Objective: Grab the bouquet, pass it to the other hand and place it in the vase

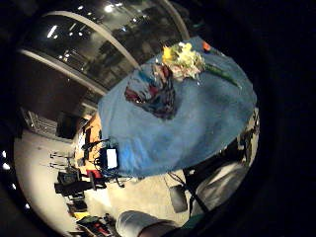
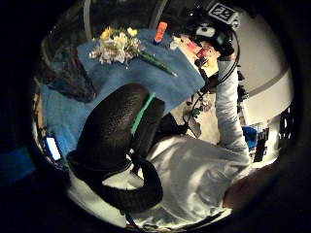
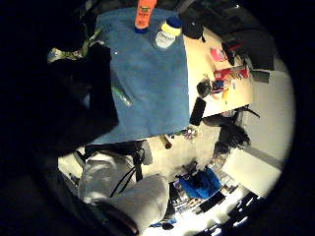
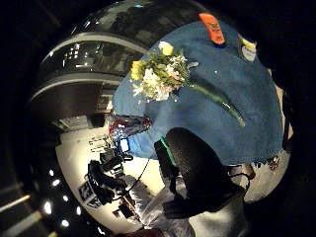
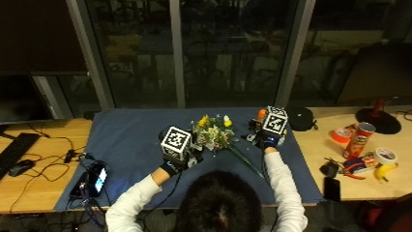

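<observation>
A bouquet [image 5: 214,133] of yellow and white flowers lies on the blue cloth [image 5: 135,140], its green stems pointing toward the person. It also shows in the palm views as the bouquet [image 1: 183,60] [image 2: 116,46] [image 4: 158,74]. A dark multicoloured vase [image 1: 153,91] [image 2: 70,75] stands on the cloth beside the blooms; the left hand's marker hides it in the outside view. My left hand [image 5: 172,166] hovers just left of the bouquet and holds nothing. My right hand [image 5: 269,142] hovers to the right of the stems, also holding nothing.
An orange bottle [image 5: 261,114] and a white jar [image 3: 166,33] stand at the cloth's far right. A phone [image 5: 98,176] lies at the near left edge. On the bare wood to the right are a chips can [image 5: 363,137], tape and a banana [image 5: 384,171].
</observation>
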